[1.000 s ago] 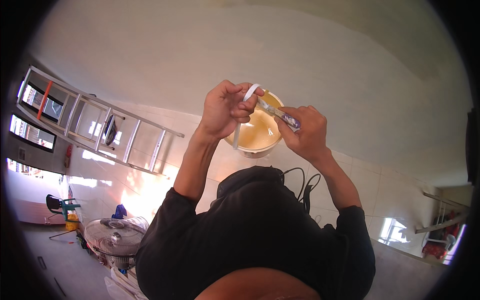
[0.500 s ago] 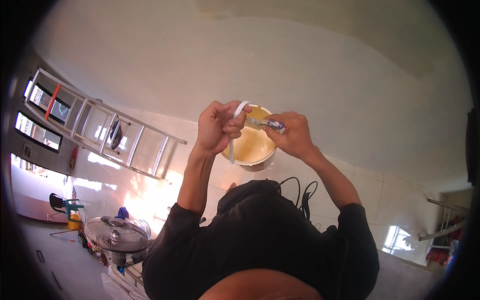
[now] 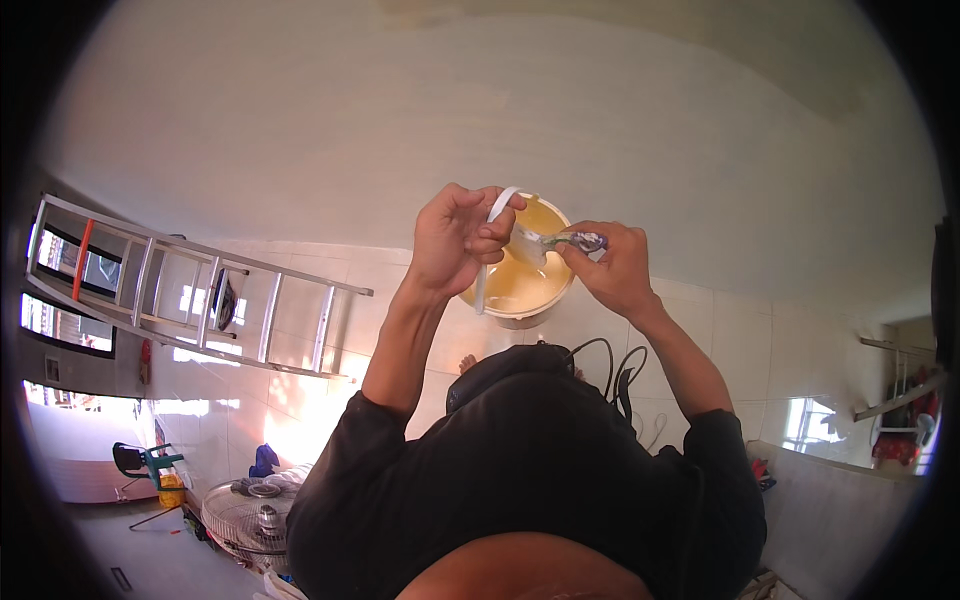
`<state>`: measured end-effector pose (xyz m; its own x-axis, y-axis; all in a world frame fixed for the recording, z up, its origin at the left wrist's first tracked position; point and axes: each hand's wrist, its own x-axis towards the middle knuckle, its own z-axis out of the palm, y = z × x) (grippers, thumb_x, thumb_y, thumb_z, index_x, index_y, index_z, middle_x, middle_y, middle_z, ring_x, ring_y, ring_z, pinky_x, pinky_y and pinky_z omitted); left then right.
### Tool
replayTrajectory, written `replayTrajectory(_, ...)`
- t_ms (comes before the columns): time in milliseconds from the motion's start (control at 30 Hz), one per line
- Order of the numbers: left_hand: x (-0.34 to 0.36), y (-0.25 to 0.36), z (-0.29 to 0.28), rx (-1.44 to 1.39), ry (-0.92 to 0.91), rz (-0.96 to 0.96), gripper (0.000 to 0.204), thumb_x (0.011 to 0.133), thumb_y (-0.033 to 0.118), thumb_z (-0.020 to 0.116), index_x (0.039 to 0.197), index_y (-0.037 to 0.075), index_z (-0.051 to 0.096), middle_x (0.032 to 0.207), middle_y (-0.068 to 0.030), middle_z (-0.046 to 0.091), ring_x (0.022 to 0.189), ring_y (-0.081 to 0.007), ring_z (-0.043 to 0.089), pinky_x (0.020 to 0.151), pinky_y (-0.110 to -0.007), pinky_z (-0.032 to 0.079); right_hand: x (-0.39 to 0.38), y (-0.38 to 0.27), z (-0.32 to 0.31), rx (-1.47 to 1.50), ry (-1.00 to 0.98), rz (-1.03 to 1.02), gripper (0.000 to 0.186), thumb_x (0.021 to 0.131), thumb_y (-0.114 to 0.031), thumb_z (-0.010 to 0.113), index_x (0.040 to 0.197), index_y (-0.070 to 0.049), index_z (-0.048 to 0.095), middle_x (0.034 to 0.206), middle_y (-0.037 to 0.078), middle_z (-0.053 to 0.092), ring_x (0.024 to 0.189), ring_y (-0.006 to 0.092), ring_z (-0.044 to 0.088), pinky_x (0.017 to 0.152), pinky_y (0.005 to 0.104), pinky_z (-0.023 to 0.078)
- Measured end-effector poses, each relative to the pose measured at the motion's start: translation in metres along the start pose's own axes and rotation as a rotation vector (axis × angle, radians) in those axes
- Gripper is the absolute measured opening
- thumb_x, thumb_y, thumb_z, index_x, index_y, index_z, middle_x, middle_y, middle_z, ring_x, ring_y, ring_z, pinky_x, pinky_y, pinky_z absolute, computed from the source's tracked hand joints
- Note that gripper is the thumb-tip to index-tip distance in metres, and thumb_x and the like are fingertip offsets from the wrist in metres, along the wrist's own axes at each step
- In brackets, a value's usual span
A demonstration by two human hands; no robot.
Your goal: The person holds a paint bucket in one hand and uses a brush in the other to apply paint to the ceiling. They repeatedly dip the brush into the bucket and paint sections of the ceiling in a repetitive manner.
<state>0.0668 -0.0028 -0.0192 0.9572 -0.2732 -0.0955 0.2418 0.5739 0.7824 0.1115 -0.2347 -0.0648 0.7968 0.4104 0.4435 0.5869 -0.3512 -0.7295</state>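
Observation:
A white bucket [image 3: 556, 300] with pale yellow stuff [image 3: 520, 285] inside hangs in front of me, and my left hand [image 3: 458, 240] is closed around its flat white strap handle [image 3: 503, 204]. My right hand [image 3: 615, 268] pinches the purple-and-white, smeared handle of a putty knife [image 3: 580, 241]. Its pale flat blade lies over the bucket's mouth, close to my left fingers. Whether the blade touches the rim or my left fingers, I cannot tell.
A large pale wall [image 3: 480, 120] rises just ahead. An aluminium ladder [image 3: 210, 290] is on the left, and a fan [image 3: 245, 515] stands at the lower left beside a green chair [image 3: 155, 460]. Dark cables [image 3: 615, 370] loop near my body above the tiled floor [image 3: 690, 330].
Both hands, the bucket and the putty knife have shifted slightly right and up in view. The view has turned a little, and both grips stay the same.

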Motion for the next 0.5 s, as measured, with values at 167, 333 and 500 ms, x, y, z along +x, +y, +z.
replayTrajectory(167,0.013,0.008,0.005,-0.03,0.056,-0.07,0.046,0.093,0.035,0.038,0.108,-0.003,0.058,0.066,0.0047,0.035,0.05,-0.0033,0.022,0.047,-0.02,0.022,0.004,-0.001,0.01,0.397,-0.221,0.338,0.023,0.08,-0.016,0.078,0.092,0.003,0.075,0.072,0.01,0.072,0.063,0.0108,0.064,0.061,0.0284,0.049)
replayTrajectory(333,0.014,0.01,0.002,-0.017,0.067,-0.073,0.041,0.093,0.035,0.039,0.103,0.0,0.058,0.065,0.0053,0.035,0.049,-0.003,0.022,0.046,-0.02,0.021,0.012,-0.004,0.012,0.445,-0.15,0.278,0.021,0.081,-0.015,0.078,0.092,0.002,0.075,0.073,0.01,0.072,0.064,0.0107,0.064,0.061,0.0287,0.048)
replayTrajectory(500,0.014,0.009,0.003,-0.037,0.047,-0.062,0.041,0.094,0.036,0.04,0.102,0.001,0.058,0.065,0.0055,0.034,0.049,-0.0031,0.022,0.046,-0.02,0.021,0.021,-0.007,0.005,-0.156,0.075,-0.271,0.015,0.074,-0.013,0.079,0.085,-0.004,0.075,0.063,0.006,0.064,0.052,0.0197,0.056,0.055,0.0339,0.043)
